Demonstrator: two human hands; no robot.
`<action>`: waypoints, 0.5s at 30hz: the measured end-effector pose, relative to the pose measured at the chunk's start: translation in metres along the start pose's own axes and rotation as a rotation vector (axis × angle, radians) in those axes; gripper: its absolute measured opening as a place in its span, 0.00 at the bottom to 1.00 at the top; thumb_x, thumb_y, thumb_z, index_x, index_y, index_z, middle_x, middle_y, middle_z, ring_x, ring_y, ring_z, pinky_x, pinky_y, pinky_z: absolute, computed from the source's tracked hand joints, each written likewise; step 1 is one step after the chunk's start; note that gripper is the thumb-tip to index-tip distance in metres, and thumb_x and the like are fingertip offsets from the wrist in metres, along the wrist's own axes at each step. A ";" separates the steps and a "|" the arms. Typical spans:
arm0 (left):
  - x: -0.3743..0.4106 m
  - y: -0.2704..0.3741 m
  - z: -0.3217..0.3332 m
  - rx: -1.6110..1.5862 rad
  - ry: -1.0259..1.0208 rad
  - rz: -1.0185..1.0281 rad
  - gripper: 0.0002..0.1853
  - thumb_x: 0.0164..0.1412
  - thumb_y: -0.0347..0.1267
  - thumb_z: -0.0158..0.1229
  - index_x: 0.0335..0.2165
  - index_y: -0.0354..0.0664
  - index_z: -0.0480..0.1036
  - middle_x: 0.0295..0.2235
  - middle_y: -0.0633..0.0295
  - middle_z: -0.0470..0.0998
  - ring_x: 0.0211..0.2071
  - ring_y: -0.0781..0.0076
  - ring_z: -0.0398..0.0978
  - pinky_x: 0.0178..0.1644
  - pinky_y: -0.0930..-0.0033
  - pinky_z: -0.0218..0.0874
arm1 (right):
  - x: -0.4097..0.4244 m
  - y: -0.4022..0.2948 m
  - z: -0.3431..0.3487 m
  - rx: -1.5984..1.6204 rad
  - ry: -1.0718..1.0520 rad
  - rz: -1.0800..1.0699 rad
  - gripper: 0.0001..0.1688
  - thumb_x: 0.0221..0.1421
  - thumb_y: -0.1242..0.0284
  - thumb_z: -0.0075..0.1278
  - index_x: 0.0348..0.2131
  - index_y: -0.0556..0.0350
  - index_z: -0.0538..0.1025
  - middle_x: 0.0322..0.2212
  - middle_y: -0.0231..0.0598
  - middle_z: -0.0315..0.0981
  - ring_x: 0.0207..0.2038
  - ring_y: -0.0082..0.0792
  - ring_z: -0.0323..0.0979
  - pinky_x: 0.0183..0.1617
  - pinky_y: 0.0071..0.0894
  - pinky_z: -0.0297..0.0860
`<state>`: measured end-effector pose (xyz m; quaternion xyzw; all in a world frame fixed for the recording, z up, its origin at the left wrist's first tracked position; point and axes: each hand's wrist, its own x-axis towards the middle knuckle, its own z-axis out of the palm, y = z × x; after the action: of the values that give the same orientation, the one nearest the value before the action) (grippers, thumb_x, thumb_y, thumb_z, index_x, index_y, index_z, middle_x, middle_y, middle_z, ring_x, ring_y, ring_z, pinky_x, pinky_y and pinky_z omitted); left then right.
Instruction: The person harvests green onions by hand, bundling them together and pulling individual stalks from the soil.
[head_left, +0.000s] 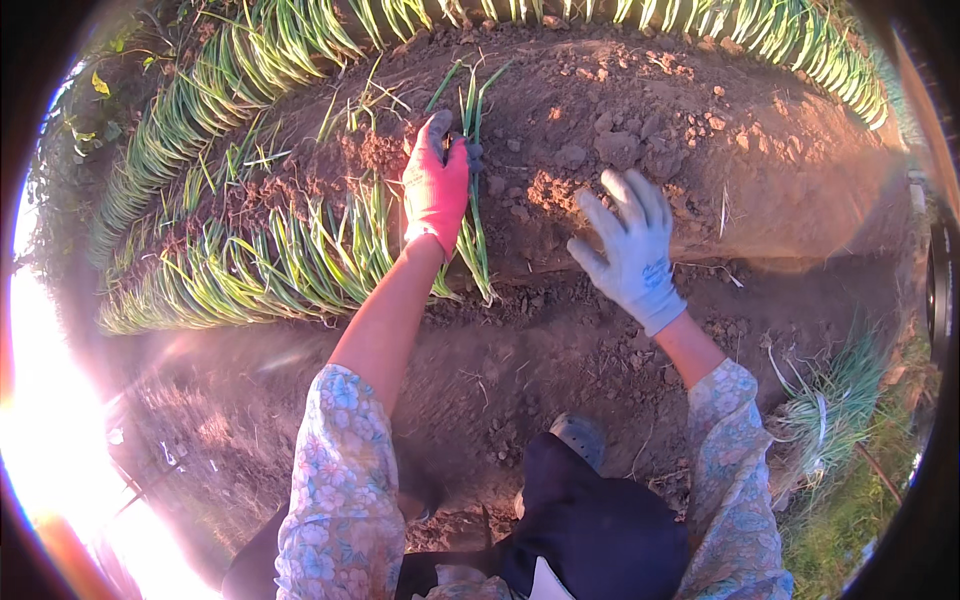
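Observation:
My left hand (439, 184), in a pink glove with dark fingertips, is at the soil bed beside a few green onion-like seedlings (475, 247). Their leaves reach up past its curled fingers and their pale roots point toward me. Its fingertips overlap the leaves, but whether they grip them is hidden. My right hand (634, 244), in a pale glove bearing writing, hovers with spread fingers and holds nothing. Just beyond its fingertips are loose reddish clods (555, 191). To the left of my left hand a dense row of seedlings (300, 259) lies side by side along the bed.
Another long row of seedlings (247, 64) curves across the far side of the bed. A tied bundle of seedlings (829, 416) lies at right, near grass (832, 532). A dirt furrow (450, 360) runs before me, with my shoe (581, 439) in it. Strong glare covers the left edge.

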<state>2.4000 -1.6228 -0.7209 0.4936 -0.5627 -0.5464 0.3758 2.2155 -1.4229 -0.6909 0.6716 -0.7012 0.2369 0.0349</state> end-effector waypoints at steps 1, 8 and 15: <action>0.000 0.002 0.005 0.022 -0.004 0.004 0.19 0.65 0.23 0.53 0.54 0.38 0.68 0.45 0.60 0.78 0.39 0.76 0.80 0.42 0.74 0.70 | 0.019 0.017 -0.008 -0.087 -0.026 -0.021 0.42 0.46 0.51 0.63 0.60 0.27 0.69 0.63 0.39 0.55 0.64 0.54 0.52 0.64 0.68 0.51; 0.003 -0.009 0.001 0.293 -0.024 0.101 0.13 0.66 0.23 0.52 0.48 0.38 0.71 0.40 0.61 0.80 0.39 0.75 0.81 0.38 0.73 0.72 | 0.072 0.057 0.031 -0.189 -0.243 -0.136 0.49 0.35 0.54 0.70 0.59 0.23 0.70 0.62 0.37 0.58 0.60 0.56 0.57 0.56 0.67 0.62; 0.002 -0.005 0.009 0.377 -0.034 0.110 0.27 0.62 0.25 0.52 0.60 0.40 0.62 0.47 0.54 0.80 0.44 0.62 0.80 0.47 0.65 0.69 | 0.102 0.073 0.079 0.250 0.040 -0.096 0.29 0.40 0.73 0.64 0.46 0.47 0.77 0.46 0.40 0.74 0.49 0.48 0.72 0.52 0.44 0.71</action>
<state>2.3914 -1.6216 -0.7274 0.5145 -0.6875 -0.4181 0.2963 2.1569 -1.5482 -0.7444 0.6987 -0.6324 0.3337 -0.0237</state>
